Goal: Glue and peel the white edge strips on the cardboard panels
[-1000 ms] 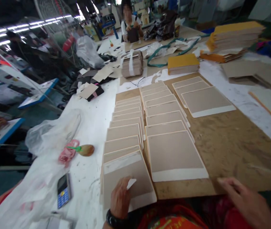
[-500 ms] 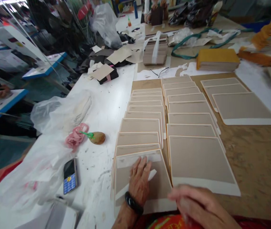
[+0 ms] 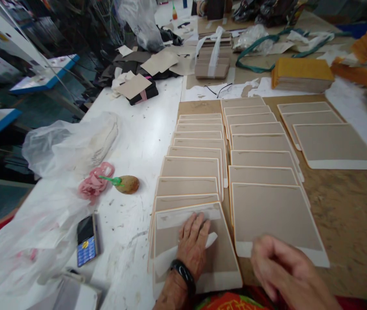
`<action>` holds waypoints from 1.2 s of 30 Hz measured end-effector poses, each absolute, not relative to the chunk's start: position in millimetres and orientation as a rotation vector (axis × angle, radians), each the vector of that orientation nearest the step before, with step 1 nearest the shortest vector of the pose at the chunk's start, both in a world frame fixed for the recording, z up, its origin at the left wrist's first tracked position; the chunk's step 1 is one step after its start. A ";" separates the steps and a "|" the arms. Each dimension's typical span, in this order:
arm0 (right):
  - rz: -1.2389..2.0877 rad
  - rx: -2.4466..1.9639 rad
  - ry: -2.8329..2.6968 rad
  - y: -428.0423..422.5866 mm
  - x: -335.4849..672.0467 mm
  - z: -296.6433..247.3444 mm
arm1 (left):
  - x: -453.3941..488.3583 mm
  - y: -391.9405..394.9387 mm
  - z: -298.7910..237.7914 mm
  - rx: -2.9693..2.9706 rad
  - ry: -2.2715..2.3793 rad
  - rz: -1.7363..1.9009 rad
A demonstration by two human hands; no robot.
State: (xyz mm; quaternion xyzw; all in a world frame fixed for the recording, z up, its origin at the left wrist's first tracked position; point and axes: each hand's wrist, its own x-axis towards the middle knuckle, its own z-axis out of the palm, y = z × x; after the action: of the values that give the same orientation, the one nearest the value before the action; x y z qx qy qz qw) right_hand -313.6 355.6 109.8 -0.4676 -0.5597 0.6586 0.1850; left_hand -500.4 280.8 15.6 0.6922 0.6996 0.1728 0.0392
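My left hand [image 3: 194, 241], a black band at its wrist, lies flat with fingers stretched on the nearest taupe panel [image 3: 222, 254] of the left row. Beneath the palm a white strip [image 3: 167, 260] crosses that panel at a slant, one end poking out by the thumb side. A second pale strip [image 3: 170, 219] runs along the panel's top edge. My right hand [image 3: 277, 267] is closed, fingers curled together, over the lower edge of the front panel [image 3: 270, 215] in the middle row. Whatever its fingers may hold is hidden.
Overlapping panels [image 3: 191, 165] run away from me in rows on a brown board [image 3: 348, 215]. To the left lie a keypad phone [image 3: 86, 241], a green-nozzled bottle [image 3: 128, 184], a pink cloth [image 3: 94, 183] and plastic bags [image 3: 70, 137]. Yellow-topped stacks [image 3: 303, 71] stand behind.
My right hand has drawn slightly right and its fingers have curled in. The left hand stays flat on the same panel. The view has shifted a little.
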 end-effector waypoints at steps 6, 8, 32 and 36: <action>0.892 -1.386 -2.342 368.8 -352.7 41.8 | -499.2 283.0 9.3 2.178 2.148 0.382; 0.600 -1.347 -2.565 364.5 -358.8 29.3 | -499.0 283.1 7.2 2.159 2.152 0.382; 0.394 -1.583 -2.726 367.6 -369.5 33.1 | -500.5 284.7 8.2 2.094 2.112 0.408; 0.499 -1.587 -2.630 367.0 -364.1 31.0 | -500.2 284.9 8.0 2.098 2.122 0.368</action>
State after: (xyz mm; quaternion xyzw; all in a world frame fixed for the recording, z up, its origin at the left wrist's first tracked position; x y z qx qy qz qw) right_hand -364.1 367.0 31.0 -0.5100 -0.8450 0.1603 0.0150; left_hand -500.2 284.9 8.0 0.6963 0.7041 0.1222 0.0674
